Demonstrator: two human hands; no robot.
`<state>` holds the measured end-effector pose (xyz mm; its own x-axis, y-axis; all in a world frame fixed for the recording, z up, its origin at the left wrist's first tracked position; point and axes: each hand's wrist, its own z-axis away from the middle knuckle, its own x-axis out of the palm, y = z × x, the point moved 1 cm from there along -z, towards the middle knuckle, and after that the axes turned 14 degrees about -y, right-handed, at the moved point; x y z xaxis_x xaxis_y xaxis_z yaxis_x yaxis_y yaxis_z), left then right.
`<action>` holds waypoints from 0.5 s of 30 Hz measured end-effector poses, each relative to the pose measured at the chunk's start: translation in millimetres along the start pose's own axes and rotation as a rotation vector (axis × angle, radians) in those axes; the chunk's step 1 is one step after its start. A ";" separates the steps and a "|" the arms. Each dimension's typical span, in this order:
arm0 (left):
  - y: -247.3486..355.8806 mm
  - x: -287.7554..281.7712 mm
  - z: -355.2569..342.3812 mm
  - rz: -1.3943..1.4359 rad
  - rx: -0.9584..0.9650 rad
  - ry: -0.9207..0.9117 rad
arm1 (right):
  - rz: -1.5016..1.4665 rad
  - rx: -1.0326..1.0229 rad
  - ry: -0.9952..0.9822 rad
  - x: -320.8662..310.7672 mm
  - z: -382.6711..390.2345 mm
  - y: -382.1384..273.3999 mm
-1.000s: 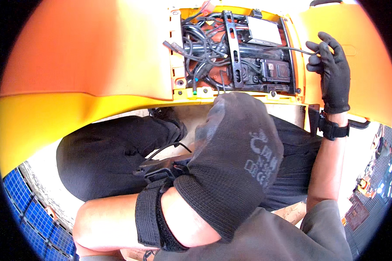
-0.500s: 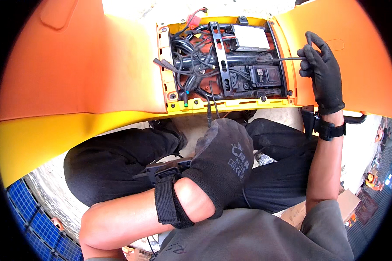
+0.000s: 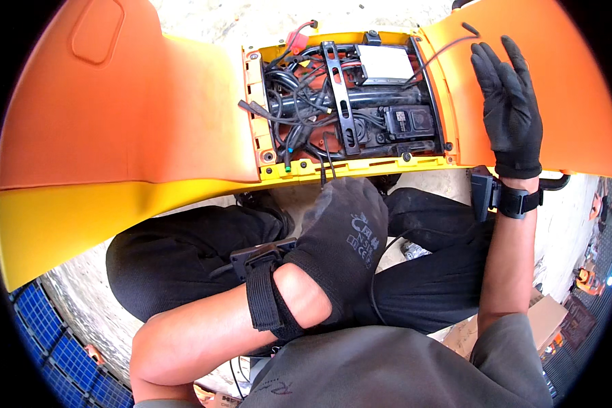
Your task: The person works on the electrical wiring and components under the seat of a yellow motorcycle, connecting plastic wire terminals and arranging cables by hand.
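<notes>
My left hand (image 3: 350, 221), in a black glove, is closed just below the yellow edge of the vehicle body, its back turned up. Two thin black cables (image 3: 328, 160) run from the opened bay down to its fingers, which are mostly hidden. A dark cord hangs beneath that hand across my trousers. Over the orange panel at the right, my gloved right hand (image 3: 512, 109) is open, fingers stretched upward, holding nothing. Close to its fingertips, a loose black cable (image 3: 444, 49) arcs out of the bay, its end (image 3: 470, 29) lying up on the orange panel.
The bay holds a wiring bundle (image 3: 299, 102), a slotted black crossbar (image 3: 340, 98), a silver box (image 3: 385, 64) and a black module (image 3: 409, 122). A red connector (image 3: 297, 42) sticks out at the far left. Blue crates (image 3: 47, 323) stand lower left, a cardboard box (image 3: 547, 323) lower right.
My right hand has let go of the black cable and spread its fingers upward; the cable now curves upward on its own. My left hand has shifted slightly toward the bay.
</notes>
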<state>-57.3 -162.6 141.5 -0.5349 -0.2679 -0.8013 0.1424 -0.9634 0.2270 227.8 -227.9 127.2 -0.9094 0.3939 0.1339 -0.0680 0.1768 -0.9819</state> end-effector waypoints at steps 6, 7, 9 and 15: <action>-0.6 7.2 -3.9 -0.003 -0.017 0.031 | -0.034 0.051 -0.051 -0.5 0.6 13.6; 0.1 7.9 -3.8 -0.008 -0.019 0.031 | -0.029 0.062 -0.071 4.2 -0.5 15.3; 1.4 8.6 -3.6 -0.017 -0.022 0.031 | 0.187 0.157 -0.087 16.3 2.2 13.2; 1.9 11.0 -2.3 0.000 -0.004 -0.003 | 0.538 0.278 -0.301 73.5 12.8 28.2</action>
<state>-61.0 -167.4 131.8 -0.5377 -0.2675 -0.7996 0.1458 -0.9636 0.2243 153.8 -205.6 107.6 -0.9180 0.0868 -0.3868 0.3596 -0.2283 -0.9047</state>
